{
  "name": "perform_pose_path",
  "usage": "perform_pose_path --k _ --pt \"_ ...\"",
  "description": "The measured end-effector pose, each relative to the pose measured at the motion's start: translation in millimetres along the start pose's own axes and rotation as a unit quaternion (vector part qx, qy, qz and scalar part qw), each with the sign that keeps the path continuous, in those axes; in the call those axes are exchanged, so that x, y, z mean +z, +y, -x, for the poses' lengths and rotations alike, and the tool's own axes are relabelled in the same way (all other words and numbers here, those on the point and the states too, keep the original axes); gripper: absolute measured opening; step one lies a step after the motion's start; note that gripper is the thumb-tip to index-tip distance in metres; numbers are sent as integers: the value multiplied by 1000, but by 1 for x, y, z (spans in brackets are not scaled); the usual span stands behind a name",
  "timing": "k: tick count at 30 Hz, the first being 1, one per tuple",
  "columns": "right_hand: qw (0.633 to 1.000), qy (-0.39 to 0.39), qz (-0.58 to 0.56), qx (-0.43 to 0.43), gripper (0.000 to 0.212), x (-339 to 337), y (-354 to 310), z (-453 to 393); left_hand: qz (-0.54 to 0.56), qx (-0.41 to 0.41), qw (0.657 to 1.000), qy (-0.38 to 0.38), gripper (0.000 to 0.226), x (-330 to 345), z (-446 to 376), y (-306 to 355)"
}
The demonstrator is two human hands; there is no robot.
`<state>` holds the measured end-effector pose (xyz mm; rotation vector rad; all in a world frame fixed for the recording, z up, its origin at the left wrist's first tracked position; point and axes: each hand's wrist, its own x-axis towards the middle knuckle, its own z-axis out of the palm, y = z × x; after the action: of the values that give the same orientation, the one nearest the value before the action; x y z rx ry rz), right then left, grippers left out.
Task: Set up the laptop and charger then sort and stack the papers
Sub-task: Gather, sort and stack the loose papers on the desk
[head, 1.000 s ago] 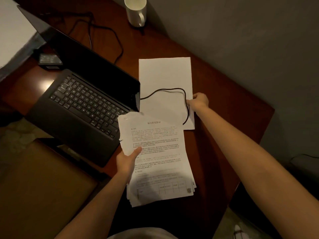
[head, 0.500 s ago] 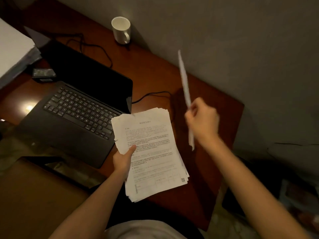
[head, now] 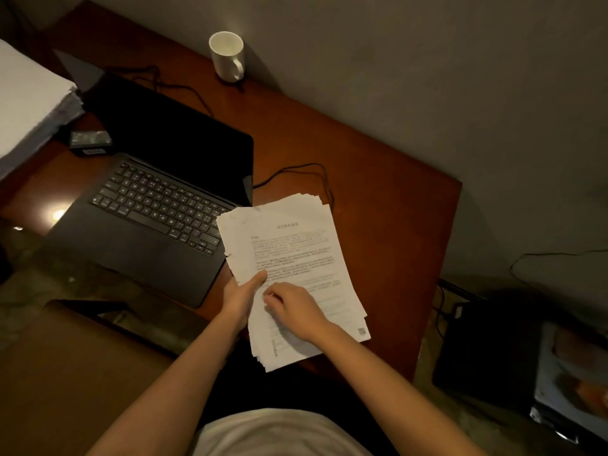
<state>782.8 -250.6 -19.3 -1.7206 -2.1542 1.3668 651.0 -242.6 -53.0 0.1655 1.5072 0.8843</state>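
A stack of printed papers point(head: 296, 248) lies fanned over the front of the wooden desk point(head: 378, 209), just right of the open black laptop point(head: 158, 205). My left hand point(head: 241, 297) grips the stack's left edge, thumb on the top page. On the lower part of that page sits my right hand point(head: 296, 311), fingers curled beside the left thumb; what they pinch is hidden. A black charger cable point(head: 296, 167) loops from the laptop's right side behind the papers. The charger brick point(head: 90, 143) sits left of the dark screen.
A white mug point(head: 227, 55) stands at the desk's back edge by the wall. A thick white pile point(head: 29, 103) lies at the far left. On the floor to the right are a dark box point(head: 477, 350) and cables; a brown surface point(head: 65, 373) is at lower left.
My right hand lifted the blank sheet from under the cable loop, swung it up on edge, and has come down onto the stack. The loose sheet is no longer seen apart.
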Motion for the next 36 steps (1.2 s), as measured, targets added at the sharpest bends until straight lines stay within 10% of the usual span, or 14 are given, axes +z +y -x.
perform_pose_path --k 5,9,14,23,31,36 --pt "952 242 -74 171 51 -45 49 -2 -25 39 999 25 32 4 7 2" --pt "916 161 -270 249 92 -79 83 -6 -24 98 995 -27 23 0 23 4" --pt "869 79 -464 151 53 -113 86 14 -99 190 970 -113 25 13 43 38" --pt "782 376 -491 80 36 -165 44 67 -159 392 891 -165 27 95 69 100" --pt "683 530 -501 40 38 -156 37 85 -147 389 884 -212 25 130 77 79" --pt "699 491 -499 146 30 -120 67 90 -197 313 901 -226 21 125 57 54"
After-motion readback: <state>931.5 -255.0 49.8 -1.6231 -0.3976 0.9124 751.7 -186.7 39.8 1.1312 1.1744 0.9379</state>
